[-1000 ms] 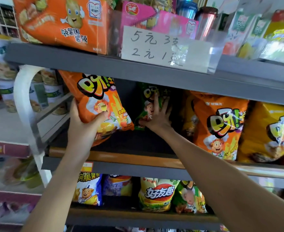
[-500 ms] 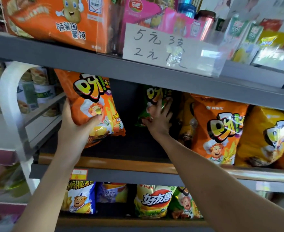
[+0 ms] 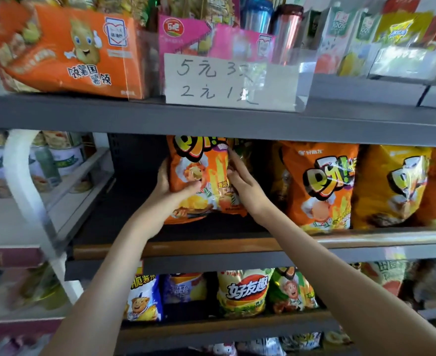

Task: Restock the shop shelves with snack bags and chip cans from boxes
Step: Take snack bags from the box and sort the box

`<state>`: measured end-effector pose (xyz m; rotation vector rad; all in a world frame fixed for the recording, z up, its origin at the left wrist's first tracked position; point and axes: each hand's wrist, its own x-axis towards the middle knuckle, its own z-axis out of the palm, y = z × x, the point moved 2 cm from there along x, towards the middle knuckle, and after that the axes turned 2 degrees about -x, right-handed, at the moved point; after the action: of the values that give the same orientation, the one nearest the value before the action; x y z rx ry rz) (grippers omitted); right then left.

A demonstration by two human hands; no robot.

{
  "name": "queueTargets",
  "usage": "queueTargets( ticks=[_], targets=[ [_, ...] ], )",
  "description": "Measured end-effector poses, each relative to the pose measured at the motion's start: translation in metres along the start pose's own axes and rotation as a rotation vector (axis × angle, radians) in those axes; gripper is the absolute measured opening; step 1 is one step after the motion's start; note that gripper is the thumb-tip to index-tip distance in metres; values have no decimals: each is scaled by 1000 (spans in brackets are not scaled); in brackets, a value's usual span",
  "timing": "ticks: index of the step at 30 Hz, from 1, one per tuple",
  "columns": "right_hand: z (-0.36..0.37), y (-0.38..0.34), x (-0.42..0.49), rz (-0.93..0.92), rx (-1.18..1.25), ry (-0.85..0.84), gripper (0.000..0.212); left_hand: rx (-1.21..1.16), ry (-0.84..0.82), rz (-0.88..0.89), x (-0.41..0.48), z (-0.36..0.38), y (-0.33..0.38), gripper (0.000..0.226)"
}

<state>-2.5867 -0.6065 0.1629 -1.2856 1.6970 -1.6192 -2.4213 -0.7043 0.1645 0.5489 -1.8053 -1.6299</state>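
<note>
An orange snack bag (image 3: 198,176) stands upright on the middle shelf (image 3: 186,249), set back from the front rim. My left hand (image 3: 170,194) grips its left side, with the thumb across the front. My right hand (image 3: 245,186) lies with straight fingers along the bag's right edge. A green bag (image 3: 242,152) shows only as a sliver behind the orange one. Just to the right stand another orange bag (image 3: 319,186) and a yellow bag (image 3: 391,186).
The upper shelf carries an orange carton (image 3: 70,52) and a handwritten price sheet (image 3: 227,80) on a clear bin. Several snack bags (image 3: 242,291) fill the lower shelf. A white bracket (image 3: 29,191) and cans (image 3: 65,158) are at the left. Dark bare shelf lies left of the held bag.
My left hand has carried the orange bag rightward and deeper into the shelf, in front of the green bag. My right hand left the green bag and now touches the orange bag's right edge.
</note>
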Motion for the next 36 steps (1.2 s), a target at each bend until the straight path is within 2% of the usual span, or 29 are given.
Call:
queueTargets(
  ticks=[3,7,9,11,15,17,19,21,22,24,28,31,34,36],
  targets=[
    [-13,-5,-10,0,2,28,58,170,-116,-50,8,8,-6,116],
    [-20,-9,-16,-142,-337,-6,105,363,-194,7,19,30,-11,130],
    [-21,-8,-19,-168,-483,17,111,415,-219,65,26,41,-12,127],
    [-23,-9,-20,-197,-573,77,108,500,-200,58,36,51,-15,125],
    [-28,5,-19,-142,-833,208,97,847,-161,-126,53,67,-22,123],
    [-30,12,-18,-102,-910,231,95,882,-123,-102,55,75,-19,123],
    [-29,15,-17,-74,-959,244,96,944,-25,30,54,74,-20,130],
    [-25,11,-17,-82,-996,276,99,1142,113,300,50,70,-23,135],
    [-23,9,-16,-108,-1014,293,101,1256,143,434,49,69,-26,135],
    [-18,7,-16,-148,-1055,270,103,1366,113,554,46,69,-29,130],
    [-17,5,-15,-111,-1089,167,100,1375,53,483,41,75,-29,120],
    [-17,1,-16,-84,-1098,156,100,1368,57,422,32,79,-20,112],
    [-11,-8,-31,-137,-1033,173,93,1325,72,317,8,78,-7,106],
    [-1,-16,-50,-201,-983,184,84,1212,131,276,-22,71,3,97]
  ],
)
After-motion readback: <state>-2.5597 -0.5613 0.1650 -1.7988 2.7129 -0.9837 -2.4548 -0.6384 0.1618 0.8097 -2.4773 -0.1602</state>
